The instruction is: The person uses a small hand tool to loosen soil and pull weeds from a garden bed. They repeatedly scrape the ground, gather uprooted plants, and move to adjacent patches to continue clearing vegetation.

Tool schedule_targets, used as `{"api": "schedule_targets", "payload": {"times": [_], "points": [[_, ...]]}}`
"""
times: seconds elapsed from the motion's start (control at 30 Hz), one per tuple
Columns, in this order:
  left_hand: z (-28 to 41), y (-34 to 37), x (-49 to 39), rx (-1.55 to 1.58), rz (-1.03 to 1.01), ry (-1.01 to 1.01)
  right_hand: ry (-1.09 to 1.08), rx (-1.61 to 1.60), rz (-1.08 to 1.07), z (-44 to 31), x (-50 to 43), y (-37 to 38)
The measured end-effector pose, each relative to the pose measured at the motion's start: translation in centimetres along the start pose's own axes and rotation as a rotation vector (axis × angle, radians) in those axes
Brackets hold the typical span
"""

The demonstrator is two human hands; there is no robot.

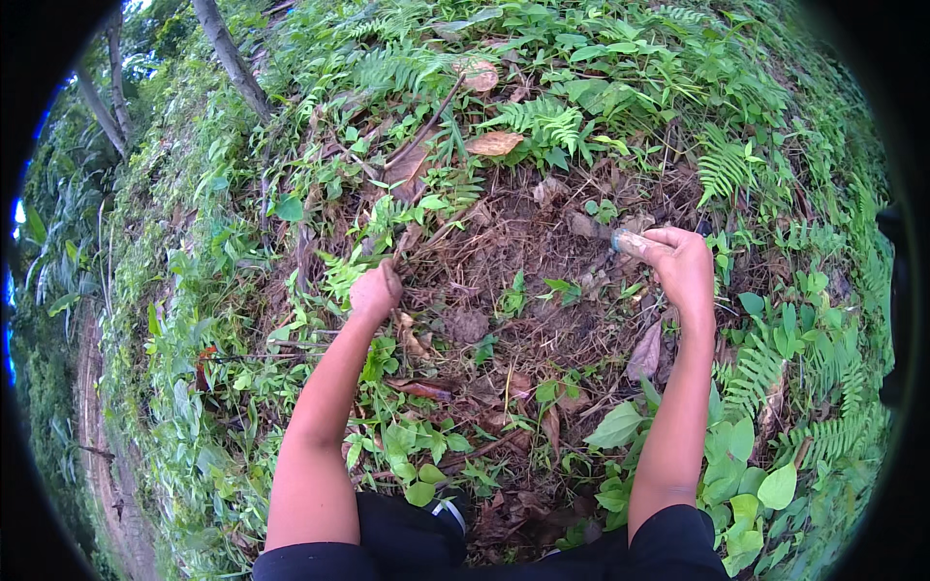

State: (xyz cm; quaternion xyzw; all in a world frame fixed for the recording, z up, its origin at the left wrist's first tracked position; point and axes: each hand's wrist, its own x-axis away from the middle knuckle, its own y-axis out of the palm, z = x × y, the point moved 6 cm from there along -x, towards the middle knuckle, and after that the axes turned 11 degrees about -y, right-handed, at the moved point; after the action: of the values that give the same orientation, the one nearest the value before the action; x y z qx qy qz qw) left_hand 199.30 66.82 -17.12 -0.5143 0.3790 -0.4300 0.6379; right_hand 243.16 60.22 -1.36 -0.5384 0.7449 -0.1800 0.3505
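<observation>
My right hand (679, 261) grips the pale wooden handle (639, 245) of a short hand tool. A blue-green band circles the handle where it meets a dirt-coloured blade (590, 226), which lies low over the loosened soil; its exact shape is hard to make out. Across the bare patch to the left, my left hand (375, 290) is closed at the near end of a brown stick (408, 240), close to a small fern. Between both hands lies dark soil (530, 232) strewn with cut roots and dry stems. A clod of earth (466, 324) and small green seedlings (514, 294) sit on it.
Ferns (541, 120) and broad-leaved weeds cover the slope around the patch. Dry leaves (495, 143) and a thin branch (429, 127) lie at its far side. A slim tree trunk (232, 58) rises upper left. A dirt path (120, 501) runs along the left edge.
</observation>
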Motion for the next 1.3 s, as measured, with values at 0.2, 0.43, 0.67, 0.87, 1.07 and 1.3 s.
{"api": "schedule_targets", "payload": {"times": [0.2,0.43,0.67,0.87,1.07,1.3], "points": [[-7.9,-4.8,-1.0,-0.086,-0.023,-0.076,-0.202,0.069,0.089,-2.4,1.6,-0.6],[9.4,-8.2,-1.3,0.159,0.288,0.364,0.112,-0.209,-0.113,-2.1,1.4,4.8],[20.8,4.7,0.1,-0.146,-0.064,0.542,0.100,-0.322,-0.181,8.0,3.3,16.8],[18.0,9.4,-3.0,-0.029,-0.009,0.221,-0.078,-0.105,-0.159,1.4,2.9,1.6],[16.4,9.8,-4.4,0.076,-0.138,0.091,0.114,-0.261,-0.189,-1.4,0.8,6.4],[12.6,5.7,-3.0,0.230,-0.168,0.169,0.012,-0.139,-0.142,4.8,2.1,18.5]]}}
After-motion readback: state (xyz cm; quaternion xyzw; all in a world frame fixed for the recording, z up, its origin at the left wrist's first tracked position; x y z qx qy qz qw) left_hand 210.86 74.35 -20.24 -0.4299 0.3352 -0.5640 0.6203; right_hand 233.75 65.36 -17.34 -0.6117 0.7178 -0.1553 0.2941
